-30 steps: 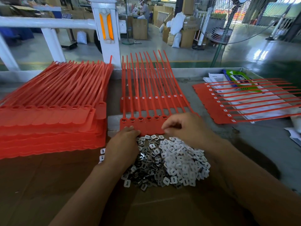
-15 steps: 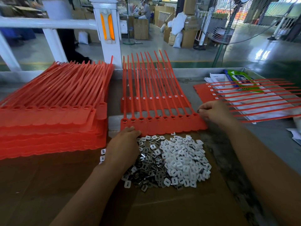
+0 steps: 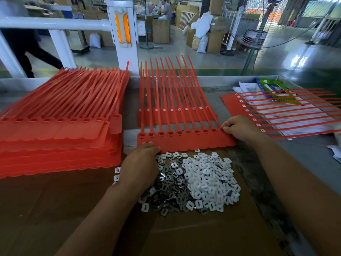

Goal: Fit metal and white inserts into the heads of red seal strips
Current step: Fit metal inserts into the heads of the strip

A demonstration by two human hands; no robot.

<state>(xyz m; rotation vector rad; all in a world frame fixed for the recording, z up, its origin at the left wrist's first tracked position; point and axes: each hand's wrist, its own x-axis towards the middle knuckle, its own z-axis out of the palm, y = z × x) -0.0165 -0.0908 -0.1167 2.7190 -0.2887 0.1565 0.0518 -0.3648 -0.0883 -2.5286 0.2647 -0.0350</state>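
The middle seal strip sheet [image 3: 193,143] seemingly holds metal inserts [image 3: 179,133], with white inserts [image 3: 208,180] still unfitted; the right hand [image 3: 239,129] pinches its right end and the left hand [image 3: 140,163] rests on its near-left corner, grip unclear.

Red seal strip sheet [image 3: 184,143] lying flat between left hand [image 3: 140,163] and right hand [image 3: 241,129], tails pointing away, metal visible in its heads; metal inserts [image 3: 166,183] and white inserts [image 3: 208,182] heaped just nearer.
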